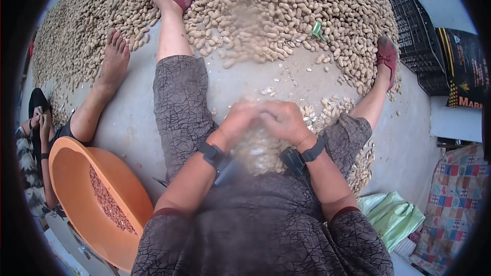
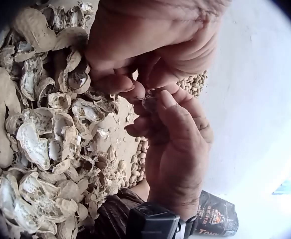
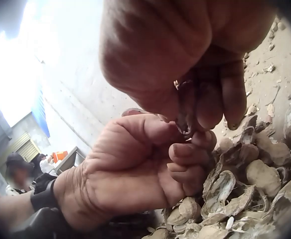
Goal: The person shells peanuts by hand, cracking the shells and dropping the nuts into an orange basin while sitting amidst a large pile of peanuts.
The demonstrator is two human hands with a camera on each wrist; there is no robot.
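Both hands meet in front of the seated person's lap, above a heap of split peanut shells (image 2: pixel 36 134). My left hand (image 1: pixel 239 121) and right hand (image 1: pixel 287 120) pinch a peanut (image 3: pixel 186 118) between thumbs and fingertips, mostly covered by them. In the left wrist view, a bit of its shell (image 2: pixel 149 102) shows at the right hand's thumb tip. Opened husks with pale insides lie right below the fingers, and some whole pods (image 3: pixel 264 177) are mixed in.
A large pile of unshelled peanuts (image 1: pixel 307 0) spreads ahead, around the outstretched legs. At left stands an orange tub (image 1: pixel 76 189) holding reddish kernels (image 1: pixel 110 202); another person's bare foot (image 1: pixel 113 59) is beyond it. A black crate (image 1: pixel 417 33) and green sack (image 1: pixel 391 220) are at right.
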